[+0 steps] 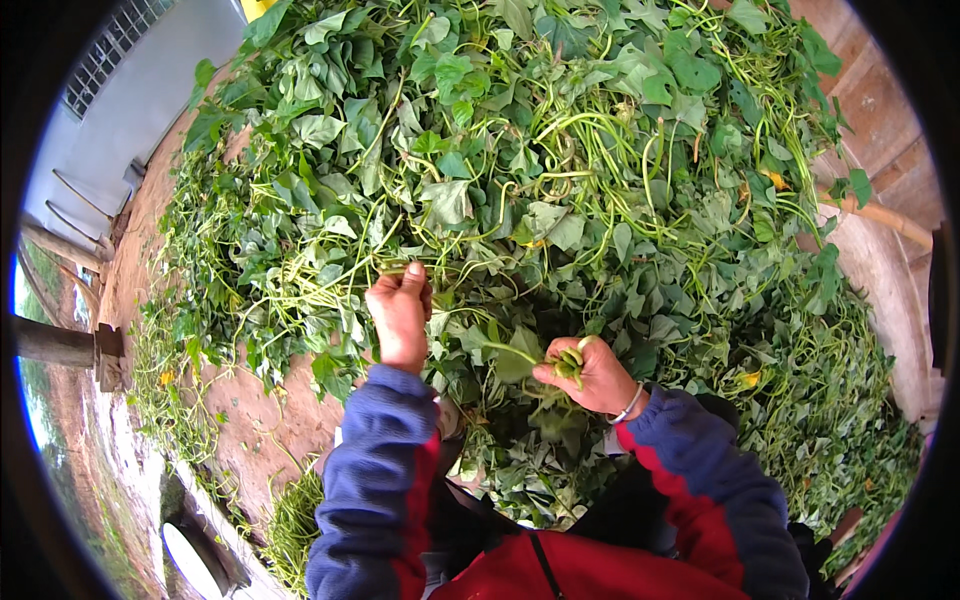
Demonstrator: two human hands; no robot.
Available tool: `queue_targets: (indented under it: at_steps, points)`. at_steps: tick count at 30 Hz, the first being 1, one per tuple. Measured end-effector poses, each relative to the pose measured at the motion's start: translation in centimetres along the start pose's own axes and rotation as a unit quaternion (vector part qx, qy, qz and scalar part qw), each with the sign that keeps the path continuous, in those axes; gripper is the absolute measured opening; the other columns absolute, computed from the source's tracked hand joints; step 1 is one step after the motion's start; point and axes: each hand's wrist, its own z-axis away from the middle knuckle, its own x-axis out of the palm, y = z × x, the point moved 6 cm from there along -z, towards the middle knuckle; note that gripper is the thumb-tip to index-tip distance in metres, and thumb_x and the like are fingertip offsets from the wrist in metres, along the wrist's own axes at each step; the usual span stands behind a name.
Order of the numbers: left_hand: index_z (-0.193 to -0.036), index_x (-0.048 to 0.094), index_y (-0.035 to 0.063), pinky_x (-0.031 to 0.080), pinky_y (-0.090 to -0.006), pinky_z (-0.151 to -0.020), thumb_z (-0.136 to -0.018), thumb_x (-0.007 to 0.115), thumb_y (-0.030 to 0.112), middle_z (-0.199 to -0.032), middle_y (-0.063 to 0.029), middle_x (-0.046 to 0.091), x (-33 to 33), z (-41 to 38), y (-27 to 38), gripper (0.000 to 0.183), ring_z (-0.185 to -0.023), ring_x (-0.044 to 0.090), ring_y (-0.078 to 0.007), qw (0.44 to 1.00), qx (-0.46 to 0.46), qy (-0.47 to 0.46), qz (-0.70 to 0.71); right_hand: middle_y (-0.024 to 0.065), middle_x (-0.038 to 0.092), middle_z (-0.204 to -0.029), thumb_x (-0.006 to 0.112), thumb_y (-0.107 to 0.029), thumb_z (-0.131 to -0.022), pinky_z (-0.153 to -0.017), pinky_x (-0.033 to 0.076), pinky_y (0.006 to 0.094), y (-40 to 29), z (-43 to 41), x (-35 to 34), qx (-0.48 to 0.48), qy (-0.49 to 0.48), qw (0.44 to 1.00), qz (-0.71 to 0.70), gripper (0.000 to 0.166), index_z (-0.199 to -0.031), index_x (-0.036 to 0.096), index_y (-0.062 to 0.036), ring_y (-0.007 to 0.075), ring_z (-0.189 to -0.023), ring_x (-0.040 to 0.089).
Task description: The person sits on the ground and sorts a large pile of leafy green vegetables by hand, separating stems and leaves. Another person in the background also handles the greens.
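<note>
A large heap of green leafy vines (450, 202) fills the ground before me. My left hand (400, 307) is closed on a thin vine stem at the near side of the heap, thumb on top. Lower and to the right, my right hand (590, 373) grips a small bundle of green stems (568, 363), their ends showing between thumb and fingers. One stem with a leaf (521, 354) reaches out from this hand to the left. A bracelet is on my right wrist.
Bare earthen floor (274, 412) shows at the left, with a small pile of thin stems (294, 517) near my left sleeve. A wooden post (60, 343) and a pale wall (112, 127) stand farther left. Past the heap's right edge lies a bamboo pole (881, 215).
</note>
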Motion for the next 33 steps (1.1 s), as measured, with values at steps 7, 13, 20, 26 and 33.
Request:
queue_targets:
  at_steps: [7, 13, 20, 26, 33]
  points:
    - [-0.081, 0.059, 0.0008, 0.036, -0.0205, -0.043, -0.08, 0.052, 0.007, -0.062, -0.002, 0.055, 2.2, 1.0, -2.2, 0.009, -0.046, 0.044, -0.0079, 0.988, -0.026, -0.153, -0.004, -0.0024, 0.051, -0.06, 0.058, -0.014, -0.079, -0.052, 0.038, 0.0221, 0.9, -0.3, -1.0, 0.006, 0.039, 0.998, -0.052, 0.015, -0.07, 0.054, -0.0022, 0.0049, -0.057, 0.043]
    - [-0.095, 0.06, 0.0019, 0.034, -0.018, -0.048, -0.08, 0.053, 0.006, -0.071, 0.0013, 0.059, 4.2, 3.6, -3.6, 0.017, -0.052, 0.042, -0.0032, 0.944, -0.113, -0.306, -0.046, -0.003, 0.048, -0.056, 0.053, -0.017, -0.083, -0.048, 0.035, 0.0205, 1.7, -0.8, -1.0, 0.013, 0.031, 0.998, -0.05, 0.02, -0.071, 0.057, -0.0014, 0.0039, -0.053, 0.042]
    - [-0.081, 0.06, -0.0003, 0.035, -0.02, -0.048, -0.076, 0.06, 0.011, -0.061, 0.0013, 0.053, 5.7, 5.3, -4.7, 0.012, -0.051, 0.043, -0.0054, 0.92, -0.124, -0.367, -0.052, -0.0028, 0.046, -0.054, 0.053, -0.017, -0.083, -0.047, 0.034, 0.0206, 2.4, -0.8, -0.5, 0.023, 0.018, 0.997, -0.067, 0.021, -0.069, 0.057, -0.001, 0.0035, -0.051, 0.04]
    - [-0.069, 0.056, -0.0004, 0.029, -0.0211, -0.044, -0.075, 0.059, 0.009, -0.055, 0.0036, 0.045, 5.1, 4.8, -3.4, 0.011, -0.05, 0.035, -0.0041, 0.895, -0.021, -0.351, -0.275, -0.003, 0.045, -0.053, 0.052, -0.021, -0.083, -0.044, 0.032, 0.0209, 2.3, -1.0, -0.2, 0.046, -0.024, 0.993, -0.105, 0.024, -0.07, 0.058, -0.0014, 0.0043, -0.048, 0.04]
    - [-0.068, 0.056, -0.0011, 0.029, -0.0215, -0.042, -0.075, 0.061, 0.013, -0.053, 0.0027, 0.046, 5.0, 4.9, -3.5, 0.016, -0.048, 0.037, -0.0044, 0.887, -0.085, -0.391, -0.233, -0.003, 0.044, -0.054, 0.053, -0.018, -0.082, -0.047, 0.033, 0.0212, 2.7, -0.8, 0.0, 0.069, -0.047, 0.99, -0.111, 0.019, -0.073, 0.057, -0.0011, 0.0063, -0.05, 0.04]
